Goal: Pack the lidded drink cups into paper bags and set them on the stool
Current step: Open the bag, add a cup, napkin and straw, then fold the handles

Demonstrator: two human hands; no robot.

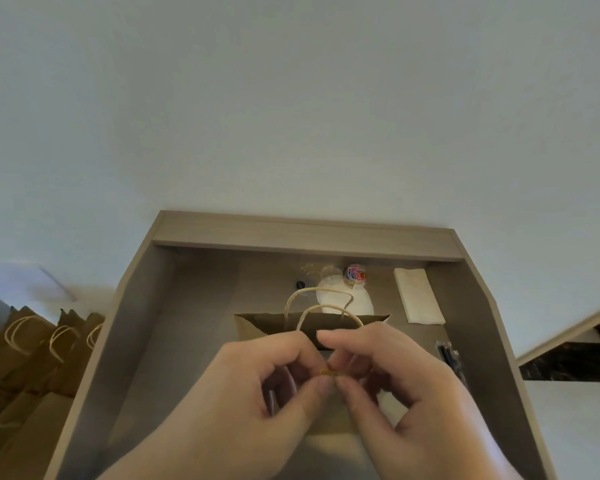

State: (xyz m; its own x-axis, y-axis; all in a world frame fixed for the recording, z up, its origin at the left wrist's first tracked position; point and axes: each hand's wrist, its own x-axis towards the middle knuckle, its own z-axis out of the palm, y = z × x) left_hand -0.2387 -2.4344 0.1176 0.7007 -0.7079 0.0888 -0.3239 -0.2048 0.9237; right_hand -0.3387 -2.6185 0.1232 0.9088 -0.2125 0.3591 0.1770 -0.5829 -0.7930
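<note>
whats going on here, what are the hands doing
A person is working at a desk. The left hand and right hand together pinch a small yellow clip just in front of a brown bag that stands upright with its handles up. A white lid shows behind it, next to a clip jar. More bags sit off to the left.

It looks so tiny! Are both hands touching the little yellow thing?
Touching. The head view shows the left hand and right hand pinching the little yellow thing from both sides.
</note>
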